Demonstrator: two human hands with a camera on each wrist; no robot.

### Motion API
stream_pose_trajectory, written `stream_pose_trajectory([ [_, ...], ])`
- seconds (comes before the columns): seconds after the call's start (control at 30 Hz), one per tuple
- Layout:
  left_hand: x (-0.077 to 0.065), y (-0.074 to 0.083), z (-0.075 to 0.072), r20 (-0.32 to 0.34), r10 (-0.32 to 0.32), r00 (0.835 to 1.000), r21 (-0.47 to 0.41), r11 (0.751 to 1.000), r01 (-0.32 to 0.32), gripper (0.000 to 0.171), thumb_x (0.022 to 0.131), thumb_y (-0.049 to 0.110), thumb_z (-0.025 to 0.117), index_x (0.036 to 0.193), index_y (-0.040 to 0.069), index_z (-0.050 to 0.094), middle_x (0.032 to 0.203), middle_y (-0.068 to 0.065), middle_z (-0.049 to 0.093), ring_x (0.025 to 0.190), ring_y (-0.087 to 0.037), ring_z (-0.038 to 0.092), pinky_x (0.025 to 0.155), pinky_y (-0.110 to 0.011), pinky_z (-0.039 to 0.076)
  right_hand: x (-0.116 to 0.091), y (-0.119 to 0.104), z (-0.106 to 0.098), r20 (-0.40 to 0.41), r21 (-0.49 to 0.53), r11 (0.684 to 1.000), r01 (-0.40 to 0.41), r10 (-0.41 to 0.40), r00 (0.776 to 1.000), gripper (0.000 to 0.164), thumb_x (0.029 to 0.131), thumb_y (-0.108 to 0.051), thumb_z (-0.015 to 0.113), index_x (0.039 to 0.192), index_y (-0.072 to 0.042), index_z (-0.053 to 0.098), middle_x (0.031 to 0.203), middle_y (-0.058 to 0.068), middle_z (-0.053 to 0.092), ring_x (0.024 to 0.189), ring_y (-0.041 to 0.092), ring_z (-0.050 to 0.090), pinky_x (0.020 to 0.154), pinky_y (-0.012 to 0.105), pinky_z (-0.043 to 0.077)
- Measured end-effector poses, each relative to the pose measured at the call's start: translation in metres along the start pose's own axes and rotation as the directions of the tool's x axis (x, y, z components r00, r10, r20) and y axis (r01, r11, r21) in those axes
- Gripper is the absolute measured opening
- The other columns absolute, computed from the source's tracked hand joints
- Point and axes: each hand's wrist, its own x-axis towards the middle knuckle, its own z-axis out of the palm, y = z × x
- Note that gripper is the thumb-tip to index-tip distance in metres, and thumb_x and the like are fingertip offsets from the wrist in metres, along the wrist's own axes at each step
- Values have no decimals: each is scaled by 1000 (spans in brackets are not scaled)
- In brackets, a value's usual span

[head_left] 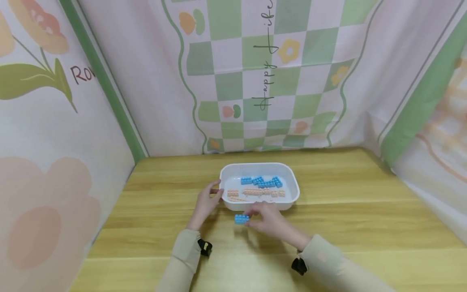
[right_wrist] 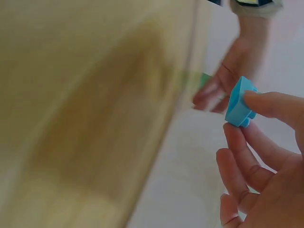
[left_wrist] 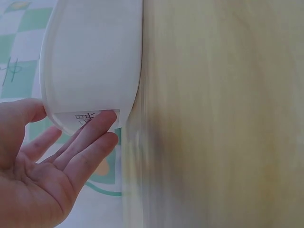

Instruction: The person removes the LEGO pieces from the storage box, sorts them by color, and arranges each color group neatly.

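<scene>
Between the thumb and fingertips of my right hand (head_left: 268, 219) I pinch a blue toy building brick (head_left: 241, 219), just in front of a white plastic tray (head_left: 294, 180). Seen from the right wrist, the brick's hollow side and a few studs show. My left hand (head_left: 208, 200) touches the tray's left end. In the left wrist view its thumb (left_wrist: 34, 109) meets the rim and its fairly straight fingers rest against the outer end wall. Inside the tray, blue bricks (head_left: 266, 184) lie toward the back and peach bricks (head_left: 253, 192) toward the front, several of each.
The tray stands on a wood-grain table (head_left: 175, 178) near its back edge. Behind hangs a green-and-white checked curtain (head_left: 255, 81), and printed cloth (head_left: 47, 170) borders the left side. A dark wrist device (head_left: 205, 247) sits at the left cuff, another (head_left: 299, 266) at the right.
</scene>
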Motion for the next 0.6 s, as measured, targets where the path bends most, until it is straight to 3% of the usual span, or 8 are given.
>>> stream_pose_trajectory([
  [0.23, 1, -3, -2, 33, 6, 999, -21, 1000, -6, 43, 94, 15, 58, 134, 4, 49, 109, -25, 64, 85, -36, 68, 75, -38, 59, -4, -1, 14, 116, -13, 994, -107, 108, 987, 16, 76, -19, 76, 91, -18, 70, 86, -10, 69, 83, 12, 60, 85, 40, 35],
  [0.6, 2, -4, -4, 39, 11, 999, -24, 1000, -10, 42, 94, 18, 58, 133, 6, 50, 116, -23, 62, 86, -33, 68, 77, -37, 59, -3, -6, 24, 144, -76, 993, -85, 95, 985, 20, 71, -21, 79, 89, -16, 69, 84, -7, 68, 83, 11, 53, 83, 40, 37],
])
